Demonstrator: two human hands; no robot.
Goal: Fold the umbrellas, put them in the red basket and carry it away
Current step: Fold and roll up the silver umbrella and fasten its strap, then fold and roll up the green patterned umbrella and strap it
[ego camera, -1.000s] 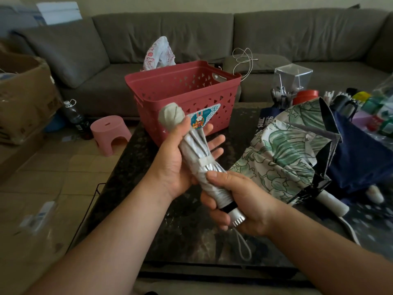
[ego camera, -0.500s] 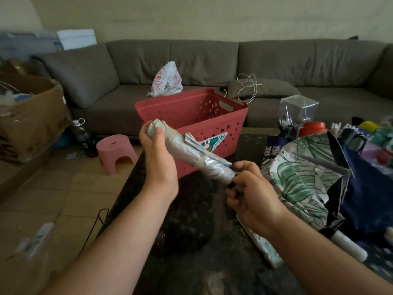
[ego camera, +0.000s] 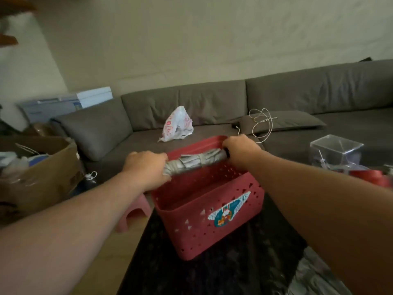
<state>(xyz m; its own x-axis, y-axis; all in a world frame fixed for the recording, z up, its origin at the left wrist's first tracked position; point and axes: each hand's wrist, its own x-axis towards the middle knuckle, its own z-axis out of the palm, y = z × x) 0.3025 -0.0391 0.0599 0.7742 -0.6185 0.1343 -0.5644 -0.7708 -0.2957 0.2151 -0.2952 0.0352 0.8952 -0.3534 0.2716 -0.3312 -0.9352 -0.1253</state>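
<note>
Folded silver umbrella [ego camera: 195,162] level above open red basket [ego camera: 212,228] on dark table

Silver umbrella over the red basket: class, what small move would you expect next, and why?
Probably lowering it into the basket and letting go. The folded silver umbrella is strapped shut and held level above the open red basket, the left hand gripping one end and the right hand the handle end. No other umbrella shows in the visible part of the basket's interior.

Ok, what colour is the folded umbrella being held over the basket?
Silver-grey: the folded umbrella, held over the red plastic basket, shows best in the head view.
</note>
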